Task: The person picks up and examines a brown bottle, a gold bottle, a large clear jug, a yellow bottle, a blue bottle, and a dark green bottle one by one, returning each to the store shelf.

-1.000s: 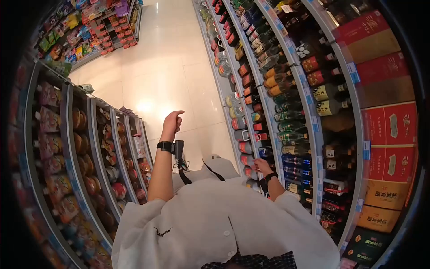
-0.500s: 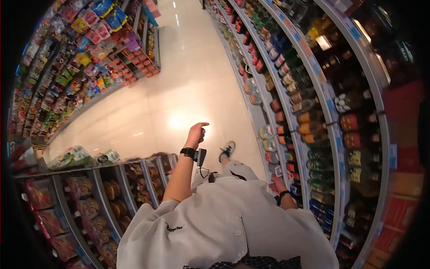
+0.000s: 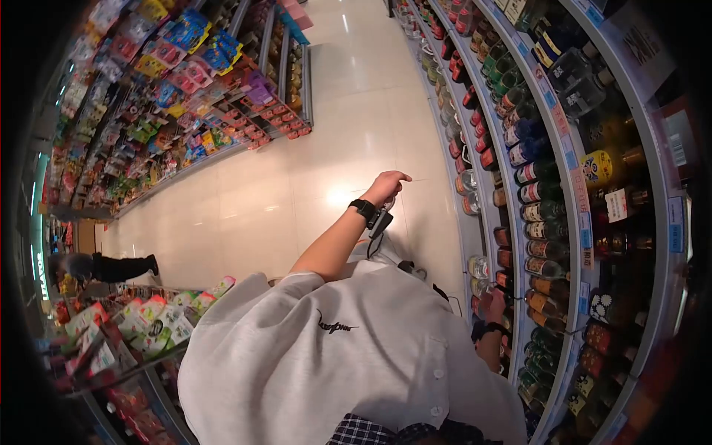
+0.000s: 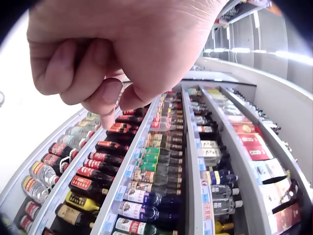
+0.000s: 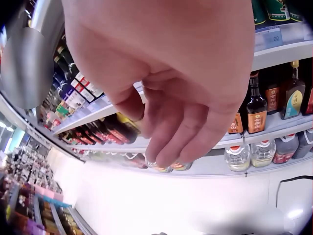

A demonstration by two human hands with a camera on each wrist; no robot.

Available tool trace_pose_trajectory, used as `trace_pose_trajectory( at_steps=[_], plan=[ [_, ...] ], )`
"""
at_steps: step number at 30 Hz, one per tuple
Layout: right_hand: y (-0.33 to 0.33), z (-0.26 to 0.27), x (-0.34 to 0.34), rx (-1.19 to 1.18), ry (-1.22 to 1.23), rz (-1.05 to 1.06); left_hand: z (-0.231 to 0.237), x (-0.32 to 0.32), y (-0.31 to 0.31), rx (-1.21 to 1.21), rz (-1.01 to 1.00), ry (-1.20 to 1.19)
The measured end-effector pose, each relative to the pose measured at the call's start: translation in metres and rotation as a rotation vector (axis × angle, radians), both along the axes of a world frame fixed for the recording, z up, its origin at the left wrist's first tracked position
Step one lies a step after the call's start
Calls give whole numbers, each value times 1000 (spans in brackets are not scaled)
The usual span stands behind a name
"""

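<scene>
My left hand is held out over the aisle floor, its index finger extended. In the left wrist view that hand has its other fingers loosely curled and holds nothing, with rows of bottles behind it. My right hand hangs beside the lower bottle shelves at my right. The right wrist view shows this hand with loosely bent fingers and nothing in them; dark bottles stand on a shelf behind it.
Bottle shelves run along the right. Hanging snack packets fill a rack at the upper left, and bagged goods lie at the lower left. A person in dark clothes is at the far left, beyond the pale floor.
The view has swung left, bringing the snack rack further in and a person into sight. My left hand has shifted rightward in the picture, and my right hand has moved right and down.
</scene>
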State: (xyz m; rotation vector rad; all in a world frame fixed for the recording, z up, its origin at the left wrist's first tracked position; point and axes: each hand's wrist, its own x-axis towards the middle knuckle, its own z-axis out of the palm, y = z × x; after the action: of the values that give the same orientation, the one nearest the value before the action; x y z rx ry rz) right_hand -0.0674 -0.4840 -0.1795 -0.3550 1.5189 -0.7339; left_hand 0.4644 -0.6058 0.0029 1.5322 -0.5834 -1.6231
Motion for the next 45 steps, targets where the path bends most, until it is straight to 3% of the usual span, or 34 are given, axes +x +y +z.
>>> trace_pose_trajectory(
  at_steps=[3, 5, 7, 9, 13, 18, 19, 20, 21, 22, 23, 24, 26, 27, 29, 31, 35, 37, 40, 41, 43, 45],
  plan=[
    [36, 29, 32, 123, 123, -195, -12, 3, -87, 11, -291, -3],
    [57, 31, 67, 232, 144, -439, -9, -5, -146, 77, -479, -111],
    [59, 80, 121, 78, 165, -448, -31, -15, -197, 27, -676, -155],
    [37, 91, 150, 106, 160, -481, -43, -36, -237, 12, -827, -239],
    [6, 87, 190, 30, 130, -573, -60, -100, -264, -60, -1113, -323],
    [-65, 21, 191, -59, 124, -473, -143, -172, -268, -153, -1564, -506],
    [-75, -3, 195, -64, 121, -506, -165, -184, -267, -210, -1559, -497],
    [-91, -28, 191, -155, 320, -406, -194, -194, -269, -218, -1570, -496],
    [-113, -55, 185, -254, 519, -294, -222, -207, -278, -450, -1583, -624],
    [-126, -80, 186, -258, 519, -295, -251, -211, -280, -673, -1579, -750],
    [-146, -103, 188, -336, 626, -231, -246, -220, -284, -609, -1579, -796],
    [-174, -124, 178, -427, 747, -175, -272, -230, -298, -649, -1576, -810],
    [-212, -166, 166, -472, 810, -235, -331, -231, -309, -910, -1459, -739],
    [-224, -184, 160, -505, 874, -275, -341, -235, -313, -991, -1448, -822],
    [-242, -219, 150, -516, 933, -281, -365, -242, -321, -1005, -1412, -746],
    [-255, -219, 144, -493, 1020, -206, -397, -245, -339, -1091, -1324, -560],
    [-274, -226, 130, -558, 1138, -139, -424, -270, -355, -1073, -1245, -527],
    [-279, -230, 133, -540, 1152, -140, -431, -276, -346, -1134, -1128, -222],
    [-298, -235, 123, -566, 1224, -185, -442, -282, -342, -1281, -1096, -262],
    [-302, -226, 120, -535, 1114, -174, -456, -286, -345, -1344, -1010, -155],
    [-312, -235, 112, -468, 1000, -169, -470, -294, -350, -1417, -941, -249],
    [-321, -254, 106, -622, 822, -260, -466, -290, -345, -1403, -932, -314]
  ],
)
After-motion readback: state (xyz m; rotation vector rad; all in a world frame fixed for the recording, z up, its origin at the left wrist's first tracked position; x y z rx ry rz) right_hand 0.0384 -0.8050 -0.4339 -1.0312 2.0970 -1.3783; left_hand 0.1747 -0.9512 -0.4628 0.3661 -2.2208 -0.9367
